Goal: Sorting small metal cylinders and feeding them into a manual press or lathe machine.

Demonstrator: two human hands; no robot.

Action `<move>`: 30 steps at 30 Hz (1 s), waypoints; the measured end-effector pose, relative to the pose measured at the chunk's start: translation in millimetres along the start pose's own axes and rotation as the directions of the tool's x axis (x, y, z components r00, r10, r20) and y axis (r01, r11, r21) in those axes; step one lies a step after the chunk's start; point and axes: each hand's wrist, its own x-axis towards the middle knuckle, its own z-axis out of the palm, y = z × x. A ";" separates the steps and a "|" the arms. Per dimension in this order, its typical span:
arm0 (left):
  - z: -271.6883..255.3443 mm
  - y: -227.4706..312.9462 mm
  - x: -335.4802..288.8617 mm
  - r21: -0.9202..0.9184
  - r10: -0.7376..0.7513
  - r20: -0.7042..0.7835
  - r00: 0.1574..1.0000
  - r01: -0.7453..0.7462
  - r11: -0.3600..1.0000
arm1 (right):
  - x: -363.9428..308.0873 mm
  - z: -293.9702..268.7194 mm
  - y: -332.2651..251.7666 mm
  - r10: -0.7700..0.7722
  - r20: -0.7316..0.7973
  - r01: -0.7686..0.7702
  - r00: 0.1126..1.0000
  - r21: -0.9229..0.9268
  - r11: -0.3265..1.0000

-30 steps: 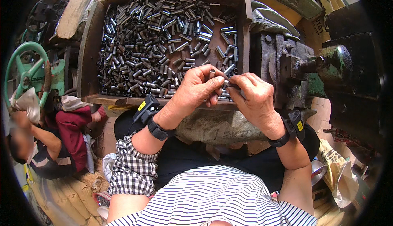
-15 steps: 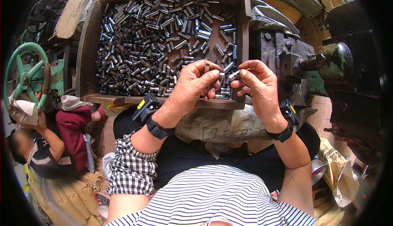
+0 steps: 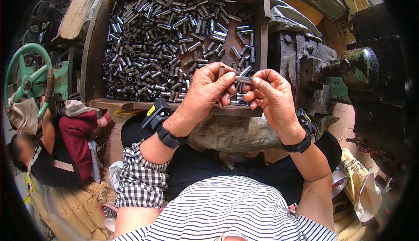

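Observation:
Over the near right part of a wooden tray [image 3: 88,62], my two hands are close together. Pinched upright in my left hand [image 3: 205,87] is a short metal tube [image 3: 221,70], its open end up. A shiny metal tube [image 3: 243,80] lies sideways between my hands; my right hand [image 3: 271,93] grips its right end with thumb and fingers, and its left end meets my left fingers. Whether it fits into something in the left hand, I cannot tell. Many short dark tubes [image 3: 144,66] fill the tray's left side, with longer shiny ones [image 3: 218,36] towards the right.
Right of the tray stands a dark, greasy machine [image 3: 301,62] with a cloth [image 3: 290,20] on it. A woven sack [image 3: 235,134] lies over the near side, by my knees. At left, a person [image 3: 48,162] sits by a green handwheel [image 3: 28,79].
My right hand has moved slightly left and closed up to my left hand; its tube now bridges both hands. At left, the other person's arm and body have shifted.

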 end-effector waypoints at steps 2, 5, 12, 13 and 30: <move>0.2 1.0 -0.4 -0.035 -0.029 0.014 0.999 0.030 0.999 | 0.6 -0.6 -0.7 -0.006 0.006 0.006 1.000 -0.005 1.000; 7.1 4.4 -5.6 0.145 0.044 -0.015 0.999 -0.041 0.989 | 0.2 -1.0 -1.2 -0.016 0.007 0.016 1.000 -0.013 1.000; 9.1 3.6 -9.2 0.050 0.008 -0.047 0.999 -0.005 0.999 | 1.3 -3.1 -3.1 -0.003 0.071 0.000 0.997 0.038 0.999; 8.5 2.6 -9.1 0.032 0.015 -0.047 0.999 -0.013 0.999 | 1.3 -2.7 -3.4 -0.008 0.072 0.006 0.997 0.027 1.000; 13.5 29.3 -20.7 0.388 -0.091 0.268 0.959 -0.021 0.922 | 3.0 -11.3 -29.0 0.159 0.361 -0.119 0.919 -0.132 0.984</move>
